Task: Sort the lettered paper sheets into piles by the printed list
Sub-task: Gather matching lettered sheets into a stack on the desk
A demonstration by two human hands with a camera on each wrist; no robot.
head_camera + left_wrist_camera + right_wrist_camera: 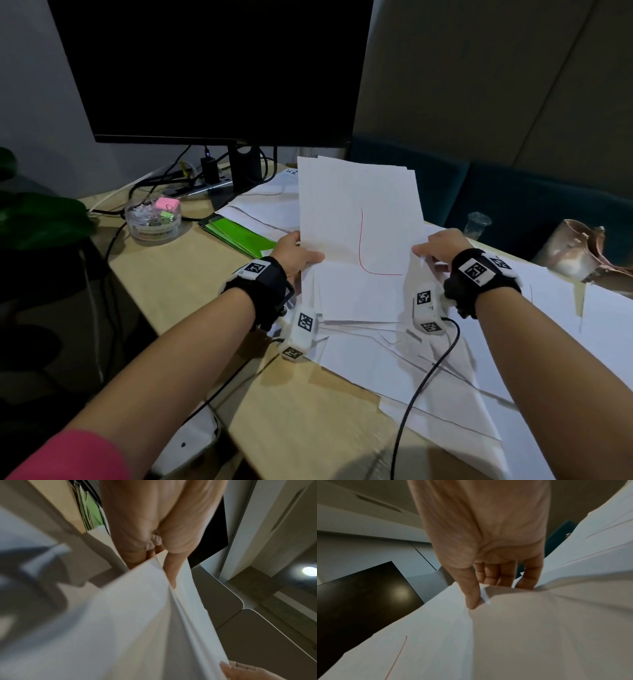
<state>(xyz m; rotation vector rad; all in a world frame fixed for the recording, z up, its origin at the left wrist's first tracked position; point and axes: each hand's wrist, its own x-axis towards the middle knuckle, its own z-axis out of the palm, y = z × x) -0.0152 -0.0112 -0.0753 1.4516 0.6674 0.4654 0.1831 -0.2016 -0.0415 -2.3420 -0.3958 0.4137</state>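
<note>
The stack (356, 240) of white sheets is held upright above the surface (191, 294), near the middle of the scene, its top sheet marked with a red L (368, 246). The left hand (294, 255) pinches the stack's left edge, thumb on the front and fingers behind; the right hand (442, 248) pinches the right edge the same way. More sheets (411, 370) lie spread flat on the surface below and to the right, and others (263, 202) lie farther off by the monitor (212, 68).

The paper looks light, thin and floppy, and smooth sheets will likely slide against each other, so a loose pinch could let the stack fan or drop one. The side edges, low down, seem the sound place to hold; peeling one sheet probably calls for a thumb sliding the top corner free.

The head view alone shows the letter whole, the piles, a green folder (239, 234) and a stationery tub (152, 217) at the far left. The left wrist view shows the thumb (171, 574) pushed between the sheets, splitting the stack, which the head view hides. The right wrist view shows the thumb (471, 592) creasing a small dog-eared corner, with the fingers (491, 574) curled behind. No printed list is readable in any view
</note>
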